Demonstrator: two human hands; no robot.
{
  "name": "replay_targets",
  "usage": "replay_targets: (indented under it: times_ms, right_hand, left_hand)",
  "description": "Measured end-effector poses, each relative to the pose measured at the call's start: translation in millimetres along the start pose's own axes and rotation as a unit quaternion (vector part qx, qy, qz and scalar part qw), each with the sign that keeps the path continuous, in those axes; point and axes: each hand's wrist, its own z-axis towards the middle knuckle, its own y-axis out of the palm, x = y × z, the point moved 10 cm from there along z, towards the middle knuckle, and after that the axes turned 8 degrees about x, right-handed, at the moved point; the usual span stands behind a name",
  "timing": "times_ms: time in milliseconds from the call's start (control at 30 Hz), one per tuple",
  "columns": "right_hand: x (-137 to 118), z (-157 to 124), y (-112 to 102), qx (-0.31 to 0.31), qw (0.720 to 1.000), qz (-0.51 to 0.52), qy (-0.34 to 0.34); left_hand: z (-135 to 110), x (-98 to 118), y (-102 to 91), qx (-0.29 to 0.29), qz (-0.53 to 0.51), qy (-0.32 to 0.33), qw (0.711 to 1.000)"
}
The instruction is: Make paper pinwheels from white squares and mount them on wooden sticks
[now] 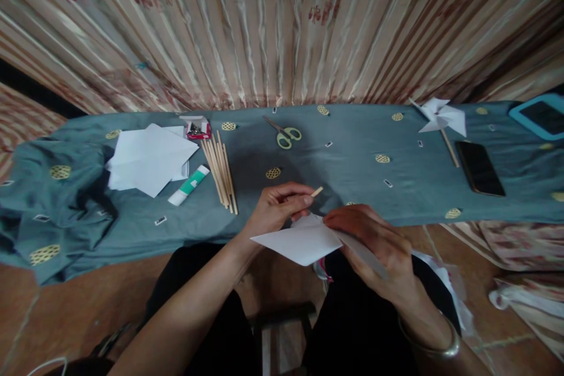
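My left hand (277, 208) is closed around a thin wooden stick (316, 191), whose tip pokes out past my fingers. My right hand (374, 241) is closed on a folded white paper piece (299, 242), gripping it near its centre. Both hands meet over my lap, just in front of the cloth-covered table (343, 182). The stick's lower part is hidden behind the paper and my fingers.
On the teal cloth lie a stack of white paper (147, 158), a glue stick (189, 185), several wooden sticks (220, 171), a small red box (197, 128), green scissors (285, 135), a finished paper pinwheel (440, 118), a phone (479, 168) and a blue-cased tablet (540, 116). A curtain hangs behind.
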Motion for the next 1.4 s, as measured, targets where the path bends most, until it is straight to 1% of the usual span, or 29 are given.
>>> replay_targets:
  times_ms: [233, 500, 600, 733, 900, 1133, 1267, 1400]
  right_hand:
    - [-10.1, -3.3, 6.9, -0.01, 1.0, -0.002, -0.004]
    - [-23.4, -8.0, 11.4, -0.009, 1.0, 0.002, -0.003]
    - [-25.5, -9.0, 14.3, -0.014, 1.0, 0.001, 0.0]
    - [-28.6, -6.4, 17.9, -0.017, 1.0, -0.009, -0.001]
    - [-30.6, -0.3, 16.2, -0.002, 1.0, -0.007, 0.004]
    - [-29.6, 3.6, 11.6, 0.012, 1.0, -0.004, 0.017]
    - [-27.8, 3.0, 11.1, 0.002, 1.0, -0.009, 0.027]
    - [-28.2, 0.9, 10.5, 0.003, 1.0, -0.007, 0.016]
  left_hand:
    - [-7.4, -5.6, -1.7, 0.008, -0.009, -0.037, 0.999]
    - [-16.9, 0.6, -2.3, 0.014, 0.027, -0.015, 0.999]
    - [-20.0, 2.4, -2.6, 0.01, 0.023, -0.014, 1.0]
    - [-21.6, 3.8, -9.0, 0.015, 0.009, -0.014, 1.0]
    - [-24.3, 5.3, -13.7, 0.0, 0.003, -0.015, 1.0]
    - [-27.8, 3.8, -8.5, -0.029, 0.008, -0.017, 0.999]
    - [-26.3, 0.5, -6.9, -0.029, 0.0, -0.022, 0.999]
    - [-24.0, -2.1, -6.3, -0.021, -0.011, -0.026, 0.999]
